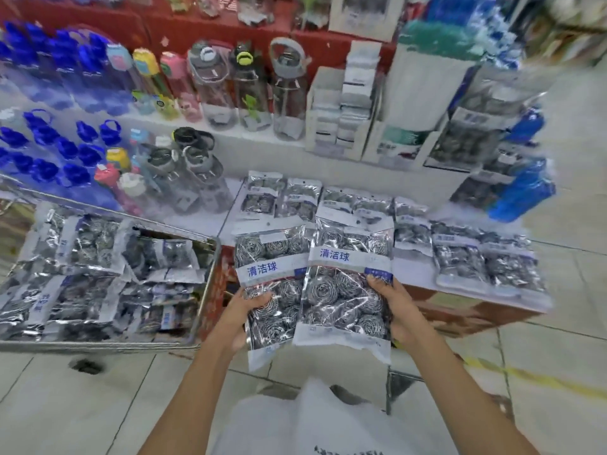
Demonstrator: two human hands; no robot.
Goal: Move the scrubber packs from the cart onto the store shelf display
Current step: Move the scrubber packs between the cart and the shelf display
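Two clear plastic packs of silver steel-wool scrubber balls, each crossed by a white band with blue characters, are held side by side in the lower centre of the frame. The left-hand scrubber pack [270, 290] is gripped at its lower left edge by the left hand [239, 315], whose thumb is curled over the front of the pack and whose fingers are hidden behind it. The right-hand scrubber pack [348, 287] overlaps the first slightly and is gripped at its right edge by the right hand [394, 310], with the thumb pressed on the front and the fingers wrapped behind.

Both packs are held above the floor, just in front of the low white shelf display [230, 221] at the centre of the frame. On that shelf several matching scrubber packs [460, 257] are laid flat in rows, from the centre out toward the right.

At the left of the frame a metal wire cart [210, 290] is seen, filled with a loose heap of further scrubber packs [92, 274].

On the shelving behind, blue-capped bottles [49, 149] are ranged at the upper left, clear drinking bottles [253, 90] with grey lids at the upper centre, and white boxed goods [341, 110] to their right. Pale floor tiles [65, 405] are seen along the bottom, with a white garment [312, 421] at the lower centre.
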